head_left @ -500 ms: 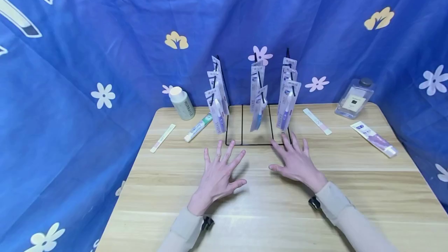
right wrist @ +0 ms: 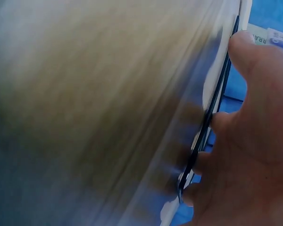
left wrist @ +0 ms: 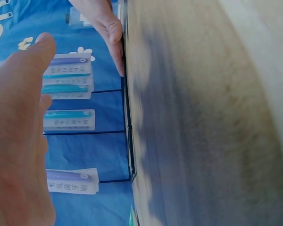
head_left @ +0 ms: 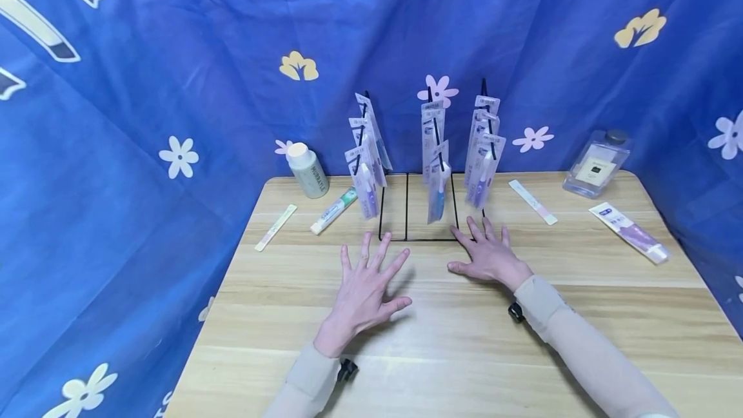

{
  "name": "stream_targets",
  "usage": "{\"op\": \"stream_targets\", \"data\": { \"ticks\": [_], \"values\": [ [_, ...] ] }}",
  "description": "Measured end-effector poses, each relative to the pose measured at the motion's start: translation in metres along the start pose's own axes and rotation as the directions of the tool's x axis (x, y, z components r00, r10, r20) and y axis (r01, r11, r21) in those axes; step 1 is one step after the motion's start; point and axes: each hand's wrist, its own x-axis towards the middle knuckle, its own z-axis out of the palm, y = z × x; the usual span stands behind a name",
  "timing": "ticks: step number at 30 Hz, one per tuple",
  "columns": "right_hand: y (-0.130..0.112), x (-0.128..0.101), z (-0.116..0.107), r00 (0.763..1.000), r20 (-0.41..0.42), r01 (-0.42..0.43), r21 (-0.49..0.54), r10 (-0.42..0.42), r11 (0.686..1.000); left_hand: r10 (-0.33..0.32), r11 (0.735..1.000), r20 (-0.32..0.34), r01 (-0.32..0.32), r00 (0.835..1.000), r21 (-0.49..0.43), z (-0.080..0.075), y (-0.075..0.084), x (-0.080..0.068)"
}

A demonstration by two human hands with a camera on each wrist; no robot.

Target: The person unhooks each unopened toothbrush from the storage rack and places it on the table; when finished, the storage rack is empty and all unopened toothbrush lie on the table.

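Both hands lay spread on the wooden counter in front of a black wire rack that carried packaged toothbrushes on its three upright rods. The left hand had its fingers wide and straight, holding nothing, a little short of the rack's front bar. The right hand was also flat and held nothing, its fingers reaching the front right corner of the base; in the right wrist view the fingertips seemed to touch the thin wire, though this picture was blurred. To do this step well, I think the hands should take the base wire at both front corners at once and low down, because the rack is light and top-heavy. One-sided pulling could tip it or shake the packs off. A toothpaste tube lay near the left side and should not be pushed.
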Motion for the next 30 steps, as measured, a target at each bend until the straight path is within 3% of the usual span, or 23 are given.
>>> {"op": "stream_targets", "data": {
  "ticks": [3,5,7,9,12,14,15,17,19,21,23,28,30],
  "values": [
    [0.001,-0.001,0.001,1.000,0.007,0.004,0.009,-0.004,1.000,-0.011,0.998,-0.052,0.008,0.999,-0.067,-0.001,-0.003,0.004],
    [0.001,-0.001,0.001,1.000,0.011,0.001,0.009,-0.001,1.000,-0.038,0.988,-0.145,0.016,0.989,-0.150,-0.005,-0.008,0.010],
    [0.002,-0.003,0.002,1.000,0.014,-0.004,0.012,0.003,1.000,-0.091,0.965,-0.277,0.016,0.956,-0.262,-0.011,-0.017,0.020],
    [0.003,-0.004,0.002,1.000,0.016,-0.013,0.014,0.012,1.000,-0.175,0.925,-0.394,0.013,0.902,-0.380,-0.019,-0.029,0.032],
    [0.004,-0.005,0.002,1.000,0.016,-0.017,0.016,0.017,1.000,-0.335,0.827,-0.470,0.016,0.817,-0.562,-0.031,-0.049,0.053],
    [0.004,-0.004,0.002,1.000,0.021,-0.018,0.017,0.017,1.000,-0.433,0.740,-0.449,0.023,0.782,-0.673,-0.037,-0.061,0.066],
    [0.004,-0.004,0.001,1.000,0.024,-0.018,0.017,0.017,1.000,-0.469,0.689,-0.427,0.018,0.773,-0.725,-0.040,-0.067,0.072],
    [0.003,-0.003,0.001,0.999,0.030,-0.017,0.020,0.016,1.000,-0.513,0.585,-0.375,-0.005,0.772,-0.811,-0.043,-0.077,0.084],
    [0.002,-0.002,0.001,0.999,0.033,-0.017,0.021,0.016,1.000,-0.520,0.488,-0.330,-0.043,0.787,-0.872,-0.046,-0.083,0.093],
    [0.001,-0.001,0.000,0.999,0.031,-0.016,0.018,0.016,1.000,-0.510,0.420,-0.309,-0.081,0.802,-0.904,-0.048,-0.087,0.101],
    [0.001,-0.001,0.000,0.999,0.028,-0.015,0.016,0.015,1.000,-0.500,0.397,-0.333,-0.130,0.799,-0.909,-0.048,-0.086,0.106],
    [0.000,0.000,0.000,1.000,0.017,-0.010,0.010,0.010,1.000,-0.491,0.428,-0.467,-0.264,0.735,-0.865,-0.042,-0.072,0.111],
    [0.000,-0.001,0.000,1.000,0.018,-0.010,0.008,0.010,1.000,-0.483,0.423,-0.494,-0.301,0.723,-0.854,-0.041,-0.063,0.108]
  ]
}}
